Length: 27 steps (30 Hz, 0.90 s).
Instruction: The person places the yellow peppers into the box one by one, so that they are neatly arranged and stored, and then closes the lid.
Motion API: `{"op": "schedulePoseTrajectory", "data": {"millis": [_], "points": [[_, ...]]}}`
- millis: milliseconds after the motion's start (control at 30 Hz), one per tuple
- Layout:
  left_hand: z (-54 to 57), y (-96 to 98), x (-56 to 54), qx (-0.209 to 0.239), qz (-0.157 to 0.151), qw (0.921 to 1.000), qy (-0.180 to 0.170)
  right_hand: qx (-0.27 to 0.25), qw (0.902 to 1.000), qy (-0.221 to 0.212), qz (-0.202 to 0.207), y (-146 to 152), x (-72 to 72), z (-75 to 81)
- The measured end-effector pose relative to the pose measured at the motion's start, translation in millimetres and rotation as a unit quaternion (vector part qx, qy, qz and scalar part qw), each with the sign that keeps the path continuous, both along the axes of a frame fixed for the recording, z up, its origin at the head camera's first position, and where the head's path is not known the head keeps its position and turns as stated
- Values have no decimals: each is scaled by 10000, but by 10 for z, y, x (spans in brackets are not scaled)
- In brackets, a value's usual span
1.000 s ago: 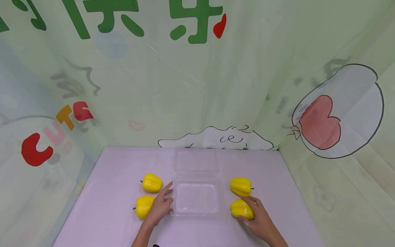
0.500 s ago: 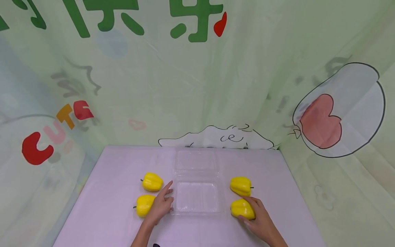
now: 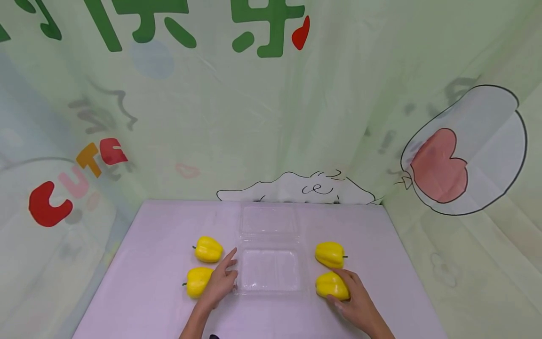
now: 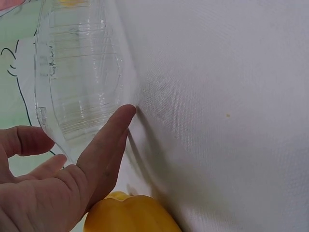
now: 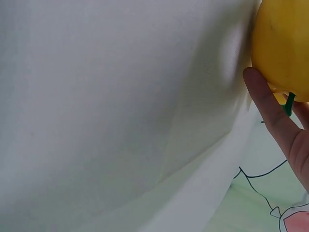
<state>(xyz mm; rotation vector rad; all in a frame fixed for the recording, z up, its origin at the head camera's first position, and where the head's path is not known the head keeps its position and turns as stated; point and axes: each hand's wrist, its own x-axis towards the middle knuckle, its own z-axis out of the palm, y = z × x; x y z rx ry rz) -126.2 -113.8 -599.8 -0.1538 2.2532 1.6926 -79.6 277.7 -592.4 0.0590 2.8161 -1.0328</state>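
Observation:
A clear plastic clamshell box (image 3: pixel 270 270) lies with its lid folded back in the middle of the table. My left hand (image 3: pixel 220 281) is at the box's left side. In the left wrist view, its extended fingers (image 4: pixel 107 137) and thumb are at the clear wall, apart from each other. On the right, my right hand (image 3: pixel 354 300) holds the near yellow bell pepper (image 3: pixel 330 286), thumb on the near side and fingers on the far side. The right wrist view shows this pepper (image 5: pixel 285 46) and its green stem close to the palm.
Behind the held one lies another yellow bell pepper (image 3: pixel 330 254). Two more, a far pepper (image 3: pixel 209 249) and a near pepper (image 3: pixel 198 282), lie left of the box, the near one partly behind my left hand. A printed curtain (image 3: pixel 271 117) encloses the table (image 3: pixel 156 235).

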Motion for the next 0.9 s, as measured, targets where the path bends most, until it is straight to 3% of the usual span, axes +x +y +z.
{"op": "schedulePoseTrajectory", "data": {"millis": [200,433,700,900], "points": [[5,2,-3,-6,-19,10000,17,29,9999,138,19,11,-16,30],[6,2,-22,-21,1,10000,-52,12,9961,862,177,-9,-9,127],[-5,-5,-14,-2,-38,10000,-45,29,9962,864,109,-90,-50,251],[5,-2,-24,0,-43,10000,-77,-89,9937,1109,169,-181,-81,305]]}}
